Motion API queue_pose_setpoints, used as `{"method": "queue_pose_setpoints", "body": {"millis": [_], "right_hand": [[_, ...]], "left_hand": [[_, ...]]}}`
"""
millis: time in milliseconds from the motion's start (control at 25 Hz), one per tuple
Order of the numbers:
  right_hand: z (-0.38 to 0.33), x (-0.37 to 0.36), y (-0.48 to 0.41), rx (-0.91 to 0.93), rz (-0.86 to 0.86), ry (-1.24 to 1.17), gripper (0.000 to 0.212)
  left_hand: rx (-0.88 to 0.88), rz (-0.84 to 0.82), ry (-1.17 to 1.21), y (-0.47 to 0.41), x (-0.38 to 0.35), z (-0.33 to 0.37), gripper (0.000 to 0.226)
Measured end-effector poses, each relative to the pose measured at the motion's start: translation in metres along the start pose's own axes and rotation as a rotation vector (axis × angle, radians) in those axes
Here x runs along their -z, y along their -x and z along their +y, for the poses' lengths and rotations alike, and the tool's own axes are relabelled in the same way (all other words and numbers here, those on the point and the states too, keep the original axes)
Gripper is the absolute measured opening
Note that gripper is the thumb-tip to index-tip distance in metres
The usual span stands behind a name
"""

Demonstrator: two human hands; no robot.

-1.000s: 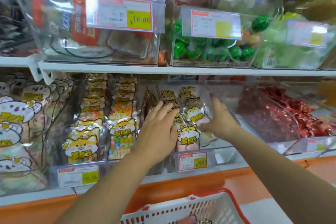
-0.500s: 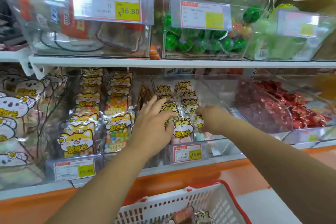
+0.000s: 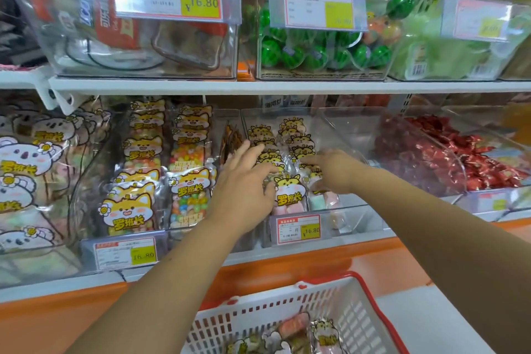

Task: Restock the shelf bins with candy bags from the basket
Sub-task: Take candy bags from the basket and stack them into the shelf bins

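Candy bags (image 3: pixel 288 192) in clear bin (image 3: pixel 355 210) on white shelf (image 3: pixel 359 242), left fingers (image 3: pixel 240 151) spread, right fingers (image 3: pixel 311 158) unclear

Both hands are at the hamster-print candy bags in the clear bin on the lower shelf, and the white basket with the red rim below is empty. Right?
Not quite: the head view shows the white plastic basket with the red rim holds several candy bags. The left hand and right hand are indeed at the hamster-print bags in the clear bin.
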State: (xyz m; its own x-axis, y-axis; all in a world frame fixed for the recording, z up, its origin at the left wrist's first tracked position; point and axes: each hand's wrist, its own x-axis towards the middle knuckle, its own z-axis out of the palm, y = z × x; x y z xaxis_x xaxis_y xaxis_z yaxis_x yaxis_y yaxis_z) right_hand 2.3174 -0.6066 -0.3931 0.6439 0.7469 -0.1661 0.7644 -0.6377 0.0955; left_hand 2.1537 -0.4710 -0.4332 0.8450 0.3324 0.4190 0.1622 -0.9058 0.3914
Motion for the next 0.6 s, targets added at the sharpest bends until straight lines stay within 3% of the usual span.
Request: {"method": "queue_pose_setpoints", "body": {"millis": [80,280,360,440,520,600], "right_hand": [[0.003,0.009,0.022,-0.009,0.095,-0.263,0.061],[-0.006,-0.005,0.102,-0.043,0.523,-0.786,0.032],[-0.015,-0.021,0.129,-0.048,0.577,-0.979,0.023],[-0.018,-0.047,0.146,-0.055,0.465,-1.137,0.019],[-0.021,-0.084,0.153,-0.059,0.173,-1.162,0.015],[-0.025,-0.133,0.155,-0.063,-0.14,-1.056,0.01]], "left_hand": [[-0.003,0.0,-0.021,0.0,0.002,0.002,0.034],[-0.062,0.032,-0.137,0.015,0.016,0.012,0.041],[-0.136,0.095,-0.141,0.034,0.02,0.02,0.038],[-0.236,0.108,-0.105,0.064,0.017,0.031,0.033],[-0.312,0.051,-0.053,0.101,0.0,0.039,0.03],[-0.267,-0.105,-0.026,0.143,-0.024,0.043,0.029]]}}
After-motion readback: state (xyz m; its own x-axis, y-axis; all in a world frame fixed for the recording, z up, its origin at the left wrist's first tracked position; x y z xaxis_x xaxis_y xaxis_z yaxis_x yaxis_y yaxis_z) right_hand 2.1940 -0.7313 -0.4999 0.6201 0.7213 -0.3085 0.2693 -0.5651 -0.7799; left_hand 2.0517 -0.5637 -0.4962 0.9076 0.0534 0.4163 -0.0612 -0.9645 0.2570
